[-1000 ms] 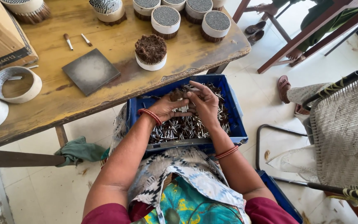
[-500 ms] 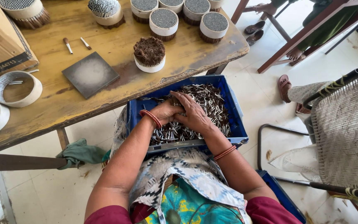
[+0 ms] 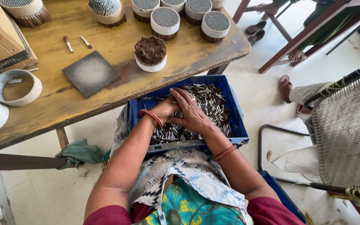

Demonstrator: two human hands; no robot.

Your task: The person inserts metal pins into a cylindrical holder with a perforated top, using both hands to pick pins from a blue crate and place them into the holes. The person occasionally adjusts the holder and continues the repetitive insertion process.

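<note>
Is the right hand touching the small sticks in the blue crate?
Touching. The head view shows the right hand lying flat on the pile of small sticks inside the blue crate, fingers pressed onto them with no gap.

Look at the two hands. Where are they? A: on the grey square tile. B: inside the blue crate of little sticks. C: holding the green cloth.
B: both the left hand and the right hand rest on the small sticks in the blue crate.
</note>
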